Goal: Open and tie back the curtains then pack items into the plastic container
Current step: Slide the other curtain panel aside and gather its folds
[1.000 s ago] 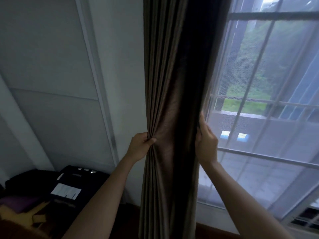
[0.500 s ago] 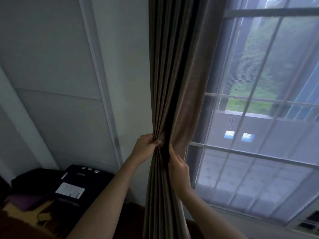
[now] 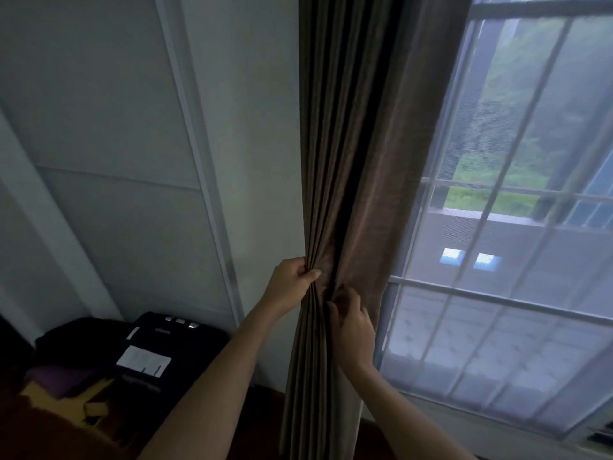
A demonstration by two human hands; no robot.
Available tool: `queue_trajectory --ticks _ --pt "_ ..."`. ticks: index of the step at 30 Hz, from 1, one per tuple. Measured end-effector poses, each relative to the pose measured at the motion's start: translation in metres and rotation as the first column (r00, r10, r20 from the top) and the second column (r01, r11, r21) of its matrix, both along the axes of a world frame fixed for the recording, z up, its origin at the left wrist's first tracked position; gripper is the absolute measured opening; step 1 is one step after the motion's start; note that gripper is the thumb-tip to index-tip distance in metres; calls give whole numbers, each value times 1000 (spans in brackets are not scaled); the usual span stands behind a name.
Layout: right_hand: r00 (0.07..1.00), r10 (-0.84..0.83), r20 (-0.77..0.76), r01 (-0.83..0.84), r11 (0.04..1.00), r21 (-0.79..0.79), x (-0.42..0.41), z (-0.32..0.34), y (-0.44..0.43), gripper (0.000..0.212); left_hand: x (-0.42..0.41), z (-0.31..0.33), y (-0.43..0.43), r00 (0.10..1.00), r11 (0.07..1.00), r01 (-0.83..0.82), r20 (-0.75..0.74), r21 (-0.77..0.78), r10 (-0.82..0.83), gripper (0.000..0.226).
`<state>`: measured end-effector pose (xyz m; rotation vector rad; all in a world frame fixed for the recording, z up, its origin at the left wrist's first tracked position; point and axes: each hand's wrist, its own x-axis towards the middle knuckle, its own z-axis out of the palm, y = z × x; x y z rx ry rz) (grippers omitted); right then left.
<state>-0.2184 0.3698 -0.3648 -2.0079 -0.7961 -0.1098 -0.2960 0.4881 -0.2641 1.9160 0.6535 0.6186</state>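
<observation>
A brown pleated curtain (image 3: 358,161) hangs bunched into a narrow column between the white wall and the window. My left hand (image 3: 292,283) grips the curtain's left folds at waist height, thumb pressed on the fabric. My right hand (image 3: 351,323) is just below and right of it, fingers closed on the front folds. A sheer white curtain (image 3: 497,327) still covers the window to the right. No tie-back and no plastic container are in view.
A barred window (image 3: 517,200) fills the right side. At lower left stands a black case (image 3: 172,346) with a white label, beside dark bags and a yellow item on the floor. A white panelled wall (image 3: 116,144) is on the left.
My right hand has swept the curtain's right edge leftwards and brought it close to my left hand, gathering the fabric into a tight bunch. My left hand has kept its grip.
</observation>
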Motion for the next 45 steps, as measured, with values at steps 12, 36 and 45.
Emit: queue_trajectory --ticks 12,36,45 --pt "997 -22 68 18 998 64 21 19 1 17 8 2 -5 1000 1000 7 -19 8 -7 15" --pt "995 83 52 -85 996 33 7 -6 7 55 35 -2 -16 992 966 -112 -34 235 123 19" --pt "972 -159 -173 175 981 82 37 -47 25 46 85 -19 -31 982 966 -186 19 178 185 40"
